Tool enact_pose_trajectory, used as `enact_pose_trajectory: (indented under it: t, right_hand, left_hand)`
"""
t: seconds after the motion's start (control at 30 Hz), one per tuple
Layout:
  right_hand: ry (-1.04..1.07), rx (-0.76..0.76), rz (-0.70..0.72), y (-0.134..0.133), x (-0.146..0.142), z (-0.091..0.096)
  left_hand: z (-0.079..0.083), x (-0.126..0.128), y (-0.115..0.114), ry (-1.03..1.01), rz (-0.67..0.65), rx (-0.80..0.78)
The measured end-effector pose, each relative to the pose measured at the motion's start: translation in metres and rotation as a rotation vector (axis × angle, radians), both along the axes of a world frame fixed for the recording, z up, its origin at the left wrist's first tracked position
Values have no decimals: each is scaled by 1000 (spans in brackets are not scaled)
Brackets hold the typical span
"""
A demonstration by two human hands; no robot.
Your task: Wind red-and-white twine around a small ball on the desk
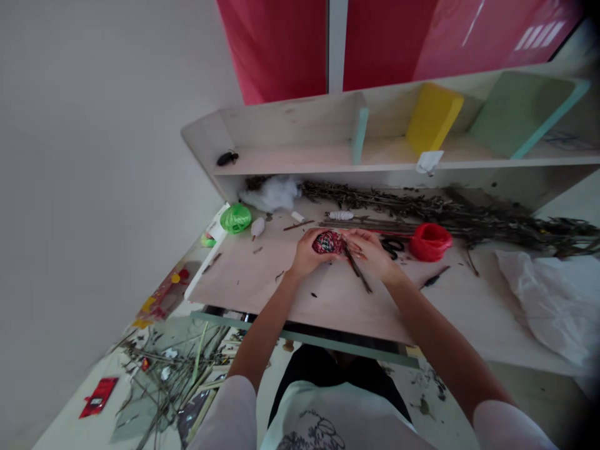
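Observation:
My left hand (307,255) is closed around a small ball wound with red, green and white cord (327,242), held just above the desk (262,281). My right hand (372,250) meets it from the right, fingers pinched on a thin dark twig (357,270) that slants down toward me from the ball. Both hands touch at the ball over the middle of the desk.
A red cord spool (430,241) and black scissors (392,246) lie right of my hands. A green spool (235,218), white thread rolls (340,215), white stuffing (274,192) and a long pile of dry twigs (450,212) sit behind. White plastic (544,294) lies right; cut stems litter the floor (169,369).

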State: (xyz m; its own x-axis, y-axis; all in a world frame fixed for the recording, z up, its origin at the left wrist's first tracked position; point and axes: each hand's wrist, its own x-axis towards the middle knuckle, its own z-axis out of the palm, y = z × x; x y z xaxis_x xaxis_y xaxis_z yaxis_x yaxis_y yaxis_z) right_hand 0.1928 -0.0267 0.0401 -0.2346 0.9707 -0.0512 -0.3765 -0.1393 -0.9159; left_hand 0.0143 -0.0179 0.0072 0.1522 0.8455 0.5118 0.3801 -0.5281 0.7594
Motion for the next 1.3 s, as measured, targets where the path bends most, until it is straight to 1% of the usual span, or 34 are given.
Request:
enact_pose_trajectory:
  t: [0.07,0.17,0.37,0.47,0.57,0.63,0.77,0.83,1.13,1.2,1.3]
  right_hand:
    - [19,-10,1,0,1,0]
    - [29,-13,12,1,3,0]
    - [-44,-67,52,1,8,2]
    - [-90,-61,56,1,7,-3]
    - [-155,-39,56,4,4,-12]
    - [-250,24,32,6,2,-17]
    - [-493,229,-59,10,1,-21]
    - [-560,275,-99,10,0,-21]
    - [-646,326,-177,5,-3,-18]
    - [-652,339,-194,5,-3,-18]
    - [-645,353,-225,4,-3,-19]
  left_hand:
    - [3,2,-4,-39,-24,-74]
    - [8,3,-7,-161,-91,-278]
    - [18,1,-9,-339,-351,-680]
    - [20,-1,-11,-415,-453,-796]
    - [20,-4,-12,-538,-519,-829]
    - [20,-5,-12,-617,-528,-830]
    - [19,-6,-12,-671,-461,-827]
    - [18,-6,-12,-674,-447,-841]
    - [16,-9,-11,-727,-468,-835]
    - [15,-8,-10,-763,-436,-819]
    - [13,-7,-4,-821,-338,-839]
